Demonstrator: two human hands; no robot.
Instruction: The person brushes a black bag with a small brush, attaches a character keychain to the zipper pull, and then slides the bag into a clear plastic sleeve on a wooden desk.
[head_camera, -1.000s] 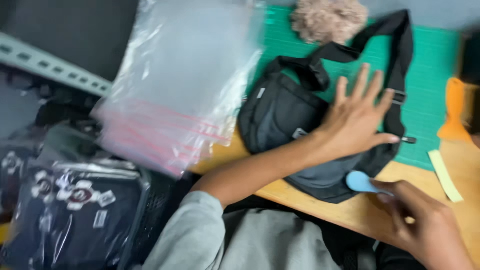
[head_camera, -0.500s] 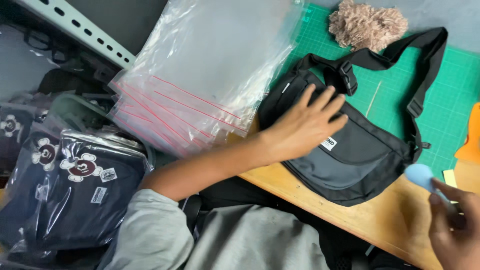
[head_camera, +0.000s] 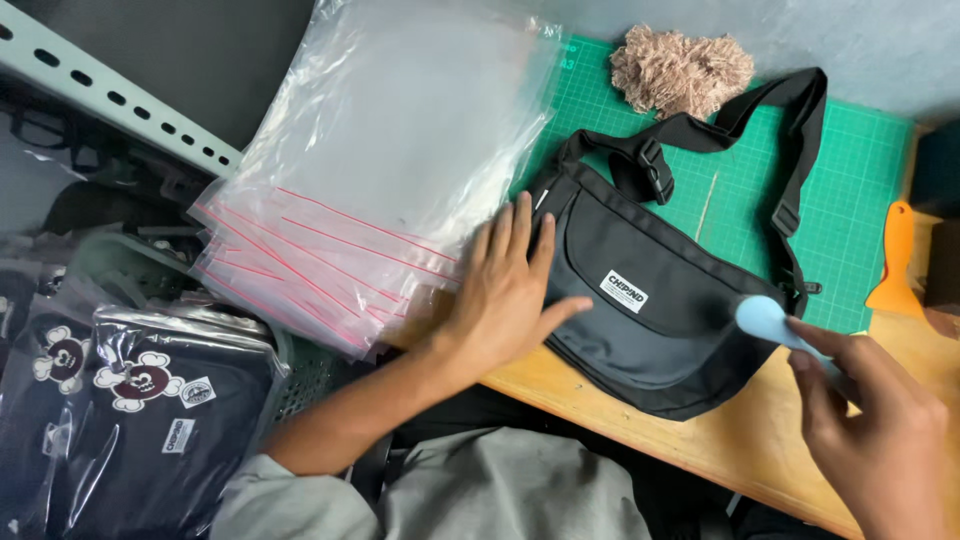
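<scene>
Hands at the black bag

My left hand (head_camera: 505, 295) lies flat, fingers spread, on the black bag (head_camera: 650, 310)'s left end; my right hand (head_camera: 880, 435) pinches a blue tool (head_camera: 765, 318) at its right end.

I observe a wooden worktable (head_camera: 700, 440) with a green gridded cutting mat (head_camera: 850, 190) covering its far portion. Behind it I note a plain grey wall (head_camera: 820, 40). At the upper left, a grey perforated metal shelf rail (head_camera: 110, 100) runs diagonally, with a dark panel (head_camera: 200, 50) beyond it. Lighting is even and diffuse; I see no hard shadows. Floor not discernible.
</scene>
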